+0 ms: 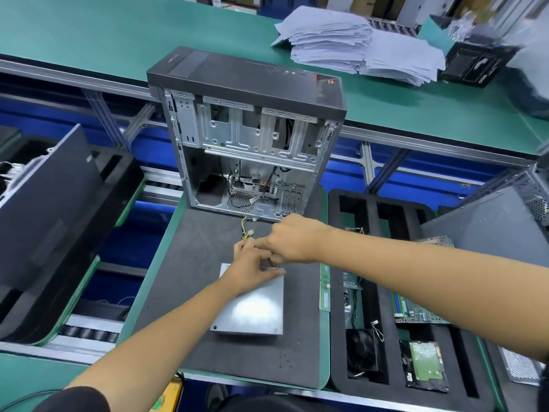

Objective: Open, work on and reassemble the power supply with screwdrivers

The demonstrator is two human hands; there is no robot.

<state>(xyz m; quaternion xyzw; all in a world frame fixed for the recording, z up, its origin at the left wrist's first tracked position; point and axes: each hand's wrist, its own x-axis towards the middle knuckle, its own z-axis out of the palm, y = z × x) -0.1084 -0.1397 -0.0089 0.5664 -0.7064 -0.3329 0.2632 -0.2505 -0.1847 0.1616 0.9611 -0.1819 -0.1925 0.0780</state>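
The power supply (255, 307), a flat silver metal box, lies on the dark grey mat (196, 292) in front of me. Its cable bundle leaves the far end, and yellow and black wires with a small white connector (248, 231) trail toward the case. My left hand (248, 270) rests on the far end of the box, fingers curled around the cables there. My right hand (289, 240) is fisted just beyond it, gripping the same cable bundle. No screwdriver is in view.
An open, stripped computer case (252, 138) stands at the mat's far edge. A black foam tray (338, 337) on the right holds a fan (362, 353), hard drive (426, 364), motherboard (416, 307) and a RAM stick (324, 288). Paper stacks (356, 44) lie on the far green bench.
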